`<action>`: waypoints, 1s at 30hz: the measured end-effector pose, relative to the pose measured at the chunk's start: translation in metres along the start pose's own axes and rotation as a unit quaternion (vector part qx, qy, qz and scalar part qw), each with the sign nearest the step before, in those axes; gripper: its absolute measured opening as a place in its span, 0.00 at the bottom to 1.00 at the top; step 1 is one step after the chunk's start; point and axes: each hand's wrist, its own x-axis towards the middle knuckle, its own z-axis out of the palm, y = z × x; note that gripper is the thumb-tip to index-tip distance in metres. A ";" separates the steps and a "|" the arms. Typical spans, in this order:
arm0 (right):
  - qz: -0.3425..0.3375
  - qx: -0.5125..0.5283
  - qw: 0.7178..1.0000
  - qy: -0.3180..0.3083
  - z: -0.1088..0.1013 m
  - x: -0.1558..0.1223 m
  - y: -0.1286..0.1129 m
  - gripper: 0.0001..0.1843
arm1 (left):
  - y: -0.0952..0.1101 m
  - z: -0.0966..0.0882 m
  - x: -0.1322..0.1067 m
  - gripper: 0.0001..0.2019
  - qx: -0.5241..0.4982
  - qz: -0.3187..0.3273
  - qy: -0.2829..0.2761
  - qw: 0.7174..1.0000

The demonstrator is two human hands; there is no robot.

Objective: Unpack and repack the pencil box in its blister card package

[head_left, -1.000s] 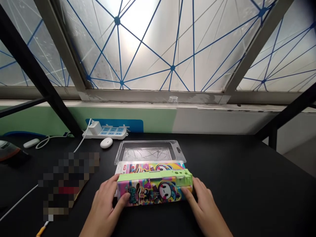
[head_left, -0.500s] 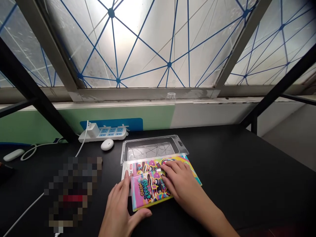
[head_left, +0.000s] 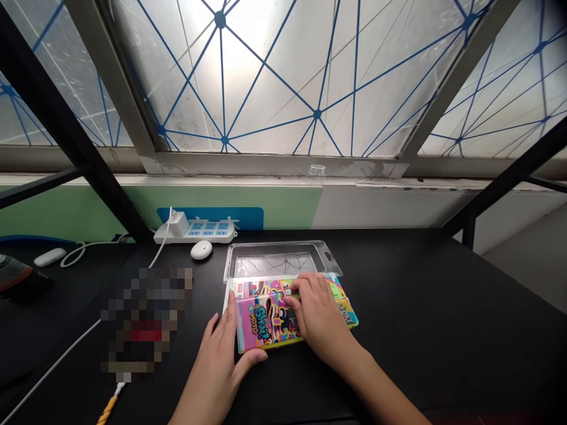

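Black table (head_left: 411, 313) is carrying a tray (head_left: 274, 261) behind a box (head_left: 266, 321). Left hand (head_left: 217, 366) is touching it, fingers apart; right hand (head_left: 316, 310) too, fingers together.

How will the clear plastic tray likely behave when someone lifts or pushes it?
The clear plastic blister tray is probably very light and somewhat flexible, since its walls look thin. Being shallow, it may slide easily on the black desk. Its thin rim could bend under a hard squeeze.

Bright daylight glares through the frosted window (head_left: 248, 77), washing out its upper middle, while the black desk (head_left: 420, 307) below lies dim, wide-angle distortion bends the frame's edges, and a pixelated patch (head_left: 146, 319) blurs the left.
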 end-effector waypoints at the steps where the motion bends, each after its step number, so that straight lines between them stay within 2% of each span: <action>1: -0.001 0.007 1.000 0.020 -0.001 0.000 0.000 0.04 | 0.001 -0.002 -0.001 0.45 -0.014 -0.012 -0.001 1.000; 5: -0.043 0.027 0.992 0.113 -0.011 -0.013 -0.002 0.04 | -0.003 -0.014 -0.007 0.34 -0.072 -0.028 -0.031 0.997; 7: -0.071 0.025 0.989 0.129 -0.023 -0.027 -0.002 0.03 | -0.008 -0.022 -0.010 0.31 -0.094 -0.045 -0.048 0.993; 9: -0.092 0.023 0.990 0.100 -0.040 -0.044 0.001 0.06 | -0.012 -0.029 -0.009 0.28 -0.097 -0.064 -0.055 0.992; 11: -0.096 0.039 0.994 0.040 -0.056 -0.060 0.009 0.14 | -0.013 -0.034 -0.007 0.26 -0.078 -0.055 -0.059 0.994; 14: -0.068 0.087 0.993 -0.043 -0.071 -0.082 0.030 0.26 | -0.011 -0.034 -0.002 0.31 -0.046 -0.023 -0.056 0.997; 19: 0.004 0.096 0.991 -0.093 -0.061 -0.110 0.065 0.40 | -0.006 -0.028 -0.001 0.29 -0.056 -0.040 0.001 0.998; 23: 0.064 0.116 0.986 -0.100 -0.049 -0.125 0.077 0.48 | -0.005 -0.027 0.003 0.20 -0.055 -0.006 0.027 0.998; 25: 0.092 0.127 0.984 -0.087 -0.046 -0.126 0.081 0.46 | -0.006 -0.028 0.005 0.17 -0.051 0.014 0.027 0.998; 28: 0.111 0.143 0.981 -0.068 -0.044 -0.119 0.088 0.33 | -0.008 -0.029 0.006 0.19 -0.052 0.010 0.024 0.998; 30: 0.148 0.161 0.975 -0.046 -0.042 -0.113 0.090 0.25 | -0.009 -0.030 0.004 0.21 -0.068 -0.006 0.020 0.997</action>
